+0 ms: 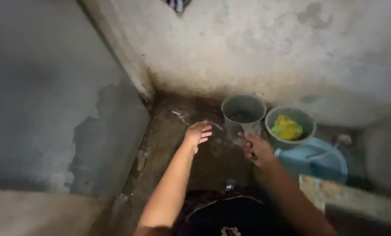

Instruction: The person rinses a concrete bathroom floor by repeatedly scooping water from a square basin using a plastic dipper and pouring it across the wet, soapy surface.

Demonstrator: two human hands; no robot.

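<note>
We are stretching our left hand (198, 133) out flat, fingers open and holding nothing, above the wet floor (169, 144). Our right hand (256, 148) is curling around the lower side of the grey bucket (243, 114), gripping it. Stained plaster walls (248, 48) are closing in a dim corner. The bucket is standing upright by the back wall, dark inside, just beside a second bucket (301, 120) holding something yellow (286, 128).

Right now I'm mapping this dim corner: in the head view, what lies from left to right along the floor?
Left hand → grey bucket → right hand, gripping that bucket's lower edge → green bucket with a yellow cloth → blue basin.
</note>
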